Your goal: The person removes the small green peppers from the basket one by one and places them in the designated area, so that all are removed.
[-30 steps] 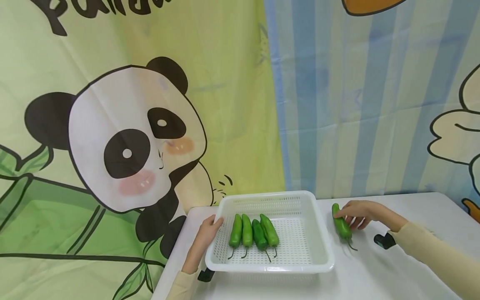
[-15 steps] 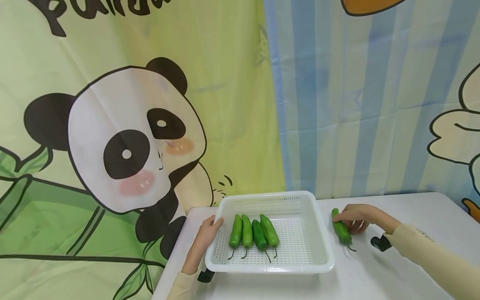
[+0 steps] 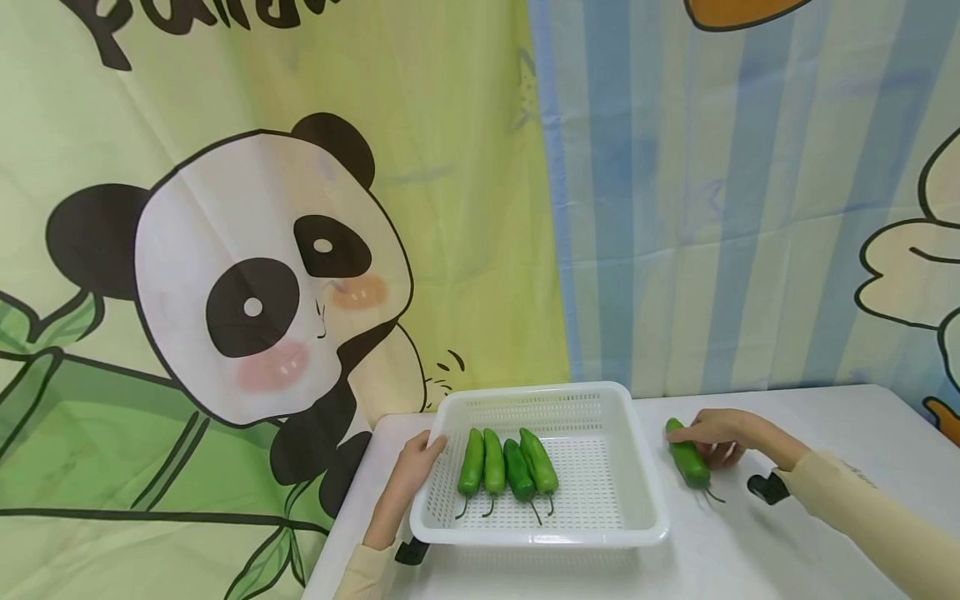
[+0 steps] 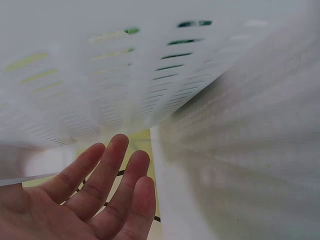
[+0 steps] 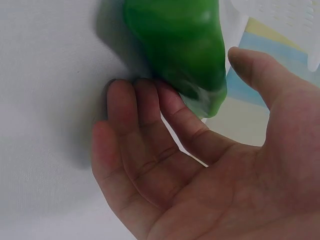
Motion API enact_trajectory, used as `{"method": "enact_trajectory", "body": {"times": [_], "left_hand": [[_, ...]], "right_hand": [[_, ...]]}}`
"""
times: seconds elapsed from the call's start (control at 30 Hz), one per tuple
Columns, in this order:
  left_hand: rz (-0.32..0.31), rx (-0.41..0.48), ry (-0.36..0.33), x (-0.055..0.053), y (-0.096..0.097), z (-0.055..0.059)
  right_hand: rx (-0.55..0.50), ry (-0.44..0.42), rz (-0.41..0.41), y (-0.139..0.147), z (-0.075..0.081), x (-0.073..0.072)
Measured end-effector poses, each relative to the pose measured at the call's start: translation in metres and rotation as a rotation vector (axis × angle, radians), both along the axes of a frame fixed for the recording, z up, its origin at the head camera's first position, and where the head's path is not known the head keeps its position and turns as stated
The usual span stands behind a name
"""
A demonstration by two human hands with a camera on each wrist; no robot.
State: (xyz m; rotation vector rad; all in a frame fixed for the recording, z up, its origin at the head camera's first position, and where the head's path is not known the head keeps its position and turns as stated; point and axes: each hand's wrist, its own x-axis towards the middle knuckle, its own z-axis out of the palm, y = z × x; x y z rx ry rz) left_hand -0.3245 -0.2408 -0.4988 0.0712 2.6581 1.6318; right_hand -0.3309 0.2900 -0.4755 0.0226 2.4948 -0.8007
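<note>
Pepper (image 3: 688, 465): on the worktop (image 3: 720, 554), just right of the basket (image 3: 540, 537); likely light, firm and slippery-skinned.
Right hand (image 3: 722, 433): fingers bent along one side, thumb at the other, loosely pinching it.
Left hand (image 3: 412, 467): fingers outstretched at the basket's left rim.
Best hold: thick middle, sparing the stem (image 3: 715, 496).

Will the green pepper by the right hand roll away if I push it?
Maybe a little: the green pepper looks rounded and lies on its side. But its lumpy, tapering shape would probably make it wobble crookedly. Its shiny skin might feel slippery.
</note>
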Motion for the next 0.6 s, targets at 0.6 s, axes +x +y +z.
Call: {"method": "enact_trajectory", "body": {"times": [0.6], "left_hand": [[0.012, -0.016, 0.011, 0.0029, 0.0013, 0.0036]], "right_hand": [[-0.018, -0.003, -0.005, 0.0097, 0.0074, 0.0062]]}}
